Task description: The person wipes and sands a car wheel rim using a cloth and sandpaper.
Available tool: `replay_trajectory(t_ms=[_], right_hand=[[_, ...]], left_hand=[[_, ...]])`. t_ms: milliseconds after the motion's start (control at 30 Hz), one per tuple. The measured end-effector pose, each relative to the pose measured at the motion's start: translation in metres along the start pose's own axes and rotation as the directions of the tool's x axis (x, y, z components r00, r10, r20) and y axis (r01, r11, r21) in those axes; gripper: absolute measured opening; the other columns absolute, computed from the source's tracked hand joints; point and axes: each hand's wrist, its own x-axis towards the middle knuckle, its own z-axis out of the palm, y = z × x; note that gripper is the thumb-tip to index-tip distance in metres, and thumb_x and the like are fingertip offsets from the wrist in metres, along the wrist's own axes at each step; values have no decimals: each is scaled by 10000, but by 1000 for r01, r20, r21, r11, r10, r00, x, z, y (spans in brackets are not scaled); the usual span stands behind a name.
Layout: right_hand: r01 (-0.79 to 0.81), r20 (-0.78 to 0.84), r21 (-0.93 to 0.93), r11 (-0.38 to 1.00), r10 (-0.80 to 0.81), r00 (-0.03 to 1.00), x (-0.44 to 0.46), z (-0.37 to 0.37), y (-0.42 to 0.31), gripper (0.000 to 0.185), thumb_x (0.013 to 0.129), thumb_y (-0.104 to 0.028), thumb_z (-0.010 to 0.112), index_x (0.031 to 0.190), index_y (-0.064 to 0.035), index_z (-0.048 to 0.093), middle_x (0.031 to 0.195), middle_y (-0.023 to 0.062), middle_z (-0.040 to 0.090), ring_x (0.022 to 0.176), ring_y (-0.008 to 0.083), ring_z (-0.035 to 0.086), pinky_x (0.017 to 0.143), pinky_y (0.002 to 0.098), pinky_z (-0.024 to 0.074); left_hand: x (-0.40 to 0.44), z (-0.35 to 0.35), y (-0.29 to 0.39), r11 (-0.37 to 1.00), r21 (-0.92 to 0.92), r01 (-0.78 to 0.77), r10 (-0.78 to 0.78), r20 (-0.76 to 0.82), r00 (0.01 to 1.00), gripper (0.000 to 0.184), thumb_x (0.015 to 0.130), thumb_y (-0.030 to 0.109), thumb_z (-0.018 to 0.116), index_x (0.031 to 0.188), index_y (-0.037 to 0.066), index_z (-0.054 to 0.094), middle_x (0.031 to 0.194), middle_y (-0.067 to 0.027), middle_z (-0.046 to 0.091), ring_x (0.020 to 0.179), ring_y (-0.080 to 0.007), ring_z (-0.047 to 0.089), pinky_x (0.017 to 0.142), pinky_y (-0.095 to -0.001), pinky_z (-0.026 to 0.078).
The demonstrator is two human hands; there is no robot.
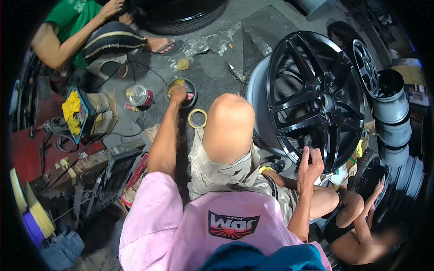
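Person in green shirt (68, 27): upper left
Bright yellow cloth (72, 108): in blue-rimmed box (90, 116), left
Stacked grey metal rims (394, 108): right
Crumpled blue denim (62, 250): lower left

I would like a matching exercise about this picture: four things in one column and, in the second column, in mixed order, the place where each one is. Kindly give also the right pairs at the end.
1. Left hand
2. Right hand
3. Yellow ring
4. Yellow cloth

A. Beside the bent left knee
B. At the open top of a box
C. Inside a dark round container
D. By the rim of a large black wheel

Right pairs: 1-C, 2-D, 3-A, 4-B
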Motion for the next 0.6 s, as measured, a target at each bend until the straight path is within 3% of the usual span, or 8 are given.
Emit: replay_trajectory(t_ms=[67, 133, 267, 333, 433, 567, 600], right_hand=[[-25, -1, -12, 1000, 25, 1000, 0, -1, -1, 236, 1035, -145, 698, 870, 21, 667, 812, 166, 582, 719, 387, 605, 671, 469, 467], [-24, -7, -10, 1000, 24, 1000, 1, 0, -4, 231, 1031, -151, 702, 873, 16, 676, 813, 169, 588, 724, 390, 617, 667, 473, 467], [-32, -21, 5, 999, 33, 999, 0, 3, -2, 221, 1031, -145, 699, 876, 12, 687, 815, 167, 598, 722, 390, 621, 653, 474, 464], [-26, -18, -2, 1000, 26, 999, 0, 1, -2, 219, 1030, -141, 698, 876, 14, 687, 814, 166, 599, 726, 390, 623, 657, 475, 465], [-11, -13, 8, 1000, 11, 1000, 0, 1, -2, 220, 1029, -138, 699, 874, 18, 684, 810, 161, 595, 724, 382, 619, 661, 469, 465], [-42, 44, 44, 998, 40, 998, 3, -8, -9, 220, 1023, -134, 708, 875, 27, 695, 796, 160, 575, 702, 363, 588, 661, 451, 459], [-51, 46, 78, 996, 48, 998, 5, -10, -10, 215, 1033, -132, 710, 894, 30, 736, 768, 132, 548, 666, 278, 551, 642, 404, 440]], left_hand=[[-20, -16, 11, 997, 16, -73, 72, 27, 997, 333, 1054, 111, 593, 1301, -112, 607, 982, -241, 784, 725, -272, 800, 576, -354, 653], [-37, -31, 12, 971, -34, -235, 233, -52, 971, 328, 1027, 40, 623, 1323, -100, 598, 1034, -228, 777, 752, -258, 801, 623, -345, 673], [-53, -42, 13, 961, -36, -273, 266, -129, 955, 315, 997, 3, 667, 1293, -98, 635, 1056, -203, 765, 774, -264, 799, 650, -335, 682], [-54, -42, 9, 948, -87, -307, 293, -144, 945, 350, 997, -9, 695, 1320, -104, 597, 976, -142, 756, 762, -260, 788, 659, -346, 677], [-52, -42, 5, 963, -193, -190, 181, -63, 981, 295, 997, -15, 701, 1272, -86, 622, 996, -136, 752, 788, -265, 789, 681, -342, 680], [-65, -37, 11, 949, -260, -179, 189, 15, 982, 290, 974, 30, 762, 1225, -93, 687, 1030, -171, 761, 802, -243, 789, 707, -319, 682], [-67, -38, 16, 956, -227, -188, 196, 12, 981, 254, 989, 65, 774, 1187, -77, 702, 1008, -147, 759, 806, -240, 783, 728, -316, 675]])
